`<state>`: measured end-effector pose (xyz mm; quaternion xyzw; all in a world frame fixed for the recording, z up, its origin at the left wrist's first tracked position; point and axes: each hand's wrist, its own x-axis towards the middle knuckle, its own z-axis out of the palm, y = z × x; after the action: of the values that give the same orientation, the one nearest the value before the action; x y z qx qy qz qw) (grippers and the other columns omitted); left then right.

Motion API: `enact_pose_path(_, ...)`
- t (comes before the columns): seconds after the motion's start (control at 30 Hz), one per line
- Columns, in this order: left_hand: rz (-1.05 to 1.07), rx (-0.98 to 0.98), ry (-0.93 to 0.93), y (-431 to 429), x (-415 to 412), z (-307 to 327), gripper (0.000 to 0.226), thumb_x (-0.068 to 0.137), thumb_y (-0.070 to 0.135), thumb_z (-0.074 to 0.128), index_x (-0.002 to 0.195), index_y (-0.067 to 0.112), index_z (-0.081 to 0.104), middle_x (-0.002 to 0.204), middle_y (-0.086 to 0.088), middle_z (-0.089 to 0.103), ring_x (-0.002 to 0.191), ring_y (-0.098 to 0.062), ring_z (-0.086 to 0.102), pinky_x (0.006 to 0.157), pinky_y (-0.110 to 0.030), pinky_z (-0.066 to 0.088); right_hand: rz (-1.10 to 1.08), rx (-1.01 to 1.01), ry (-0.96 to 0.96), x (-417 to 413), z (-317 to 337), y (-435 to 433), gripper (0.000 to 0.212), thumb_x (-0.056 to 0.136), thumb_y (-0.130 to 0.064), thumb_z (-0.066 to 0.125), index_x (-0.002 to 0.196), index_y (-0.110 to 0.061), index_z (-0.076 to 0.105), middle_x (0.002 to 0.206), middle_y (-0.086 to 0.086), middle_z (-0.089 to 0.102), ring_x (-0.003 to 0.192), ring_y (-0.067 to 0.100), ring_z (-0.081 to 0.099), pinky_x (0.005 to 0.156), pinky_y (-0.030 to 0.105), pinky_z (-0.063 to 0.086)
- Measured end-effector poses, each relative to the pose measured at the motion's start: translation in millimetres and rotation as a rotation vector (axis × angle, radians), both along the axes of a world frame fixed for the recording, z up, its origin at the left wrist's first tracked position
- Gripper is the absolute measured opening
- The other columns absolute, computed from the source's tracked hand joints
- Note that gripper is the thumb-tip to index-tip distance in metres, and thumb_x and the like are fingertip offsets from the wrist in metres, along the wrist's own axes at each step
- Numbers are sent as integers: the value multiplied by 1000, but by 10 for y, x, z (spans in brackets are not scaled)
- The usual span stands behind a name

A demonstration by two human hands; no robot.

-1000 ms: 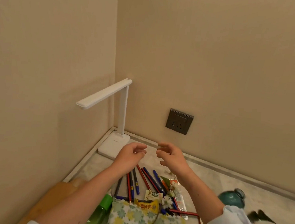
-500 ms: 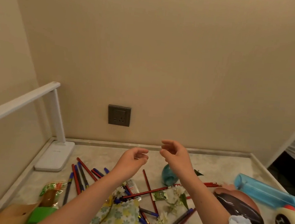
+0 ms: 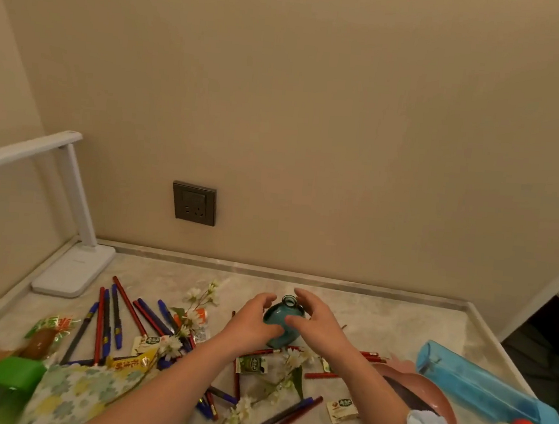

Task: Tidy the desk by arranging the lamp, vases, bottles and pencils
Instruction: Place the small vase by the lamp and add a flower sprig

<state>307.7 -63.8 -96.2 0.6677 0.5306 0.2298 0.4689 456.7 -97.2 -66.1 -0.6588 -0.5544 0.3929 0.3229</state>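
Hands dropped: left hand (image 3: 250,326), right hand (image 3: 320,325) grip curled round teal vase (image 3: 281,325), near desk back edge (image 3: 333,281).

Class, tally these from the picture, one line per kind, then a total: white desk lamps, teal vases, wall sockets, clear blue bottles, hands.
White desk lamp: 1
Teal vase: 1
Wall socket: 1
Clear blue bottle: 1
Left hand and right hand: 2
Total: 6
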Motion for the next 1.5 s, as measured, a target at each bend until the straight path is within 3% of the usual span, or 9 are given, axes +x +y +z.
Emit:
enact_pose_path(0.13,50,17,-14,-32,76,-108,64,72,23,75,129,20,46,122,2,58,107,-12,58,95,-33,50,76,51,-45,68,-90,91,45,91,-16,60,136,-16,51,132,0,56,116,11,52,91,17,40)
enact_pose_path(0.23,104,37,-47,-52,101,-168,56,71,27,77,119,26,46,115,6,59,101,-9,60,91,-32,52,128,116,-54,83,-104,140,24,90,-14,60,110,-28,61,107,-10,63,104,11,58,82,14,44)
enact_pose_path(0.33,130,34,-101,-57,62,-173,52,74,28,77,115,29,45,112,9,58,102,-9,61,91,-35,53,167,187,-105,83,-51,201,19,87,-15,64,93,-33,61,90,-17,62,88,4,59,75,13,44)
enact_pose_path(0.5,190,50,-185,67,-209,0,46,77,21,77,108,30,44,111,5,59,103,-13,61,93,-37,52,175,213,-12,-149,132,396,15,87,-17,66,95,-29,64,91,-14,66,85,-1,60,72,12,45)
enact_pose_path(0.67,269,123,-235,211,-757,228,46,79,13,75,112,32,50,118,1,57,108,-13,60,96,-37,51,162,186,131,-730,292,599,15,87,-17,67,102,-17,65,100,2,67,95,14,63,86,34,54)
enact_pose_path(0.83,377,228,-65,397,-1479,300,56,79,26,76,128,33,52,123,4,48,110,-8,54,98,-31,49,173,196,168,-1432,363,871,19,85,-19,70,104,-19,66,97,-6,65,90,8,61,80,25,53)
enact_pose_path(1.03,552,238,-12,690,-2140,256,53,76,36,76,122,36,50,110,14,52,93,-2,54,75,-21,47,112,208,178,-2177,336,1235,21,82,-16,74,101,-14,67,96,2,69,92,15,64,85,34,55)
enact_pose_path(1.3,571,132,-167,1044,-2713,-50,45,86,5,61,110,41,49,115,16,58,91,-3,63,79,-20,51,74,197,118,-2845,52,1697,20,80,-21,76,97,-25,64,94,-6,67,92,11,63,81,26,53)
enact_pose_path(1.5,520,88,-141,1256,-2921,-206,55,89,-5,49,133,27,50,125,11,56,106,-6,60,93,-32,52,74,186,83,-3051,-109,1918,20,82,-21,75,100,-24,67,96,-7,69,93,10,63,83,28,54)
